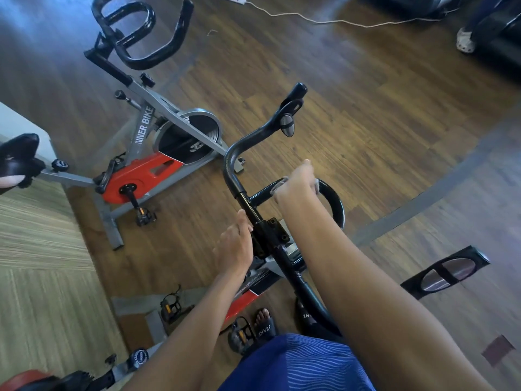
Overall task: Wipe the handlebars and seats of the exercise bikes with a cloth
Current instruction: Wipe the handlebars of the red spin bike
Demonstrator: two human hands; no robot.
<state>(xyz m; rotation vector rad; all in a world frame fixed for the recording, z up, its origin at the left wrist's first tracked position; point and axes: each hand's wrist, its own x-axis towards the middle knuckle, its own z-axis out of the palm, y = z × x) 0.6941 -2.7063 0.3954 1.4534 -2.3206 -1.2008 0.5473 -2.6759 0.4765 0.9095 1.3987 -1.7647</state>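
Observation:
The near bike's black handlebar [255, 136] runs from its clamp up and away, with a curved loop [337, 203] on the right. My right hand [296, 182] grips a pale cloth [277, 186] against that loop; only the cloth's edges show beside my fingers. My left hand [235, 244] rests with straight fingers against the bar just left of the clamp [270, 235]. A second grey and red bike [146, 153] stands to the left, its black handlebar [141, 32] at the top and its black seat [18, 159] at the left edge.
Wooden floor all around, with a pale mat [42, 263] at the left. A white power cord [338, 21] trails across the top. Someone's foot [465, 40] stands at the upper right. My sandalled feet [265, 324] and the near bike's pedals [172, 304] are below.

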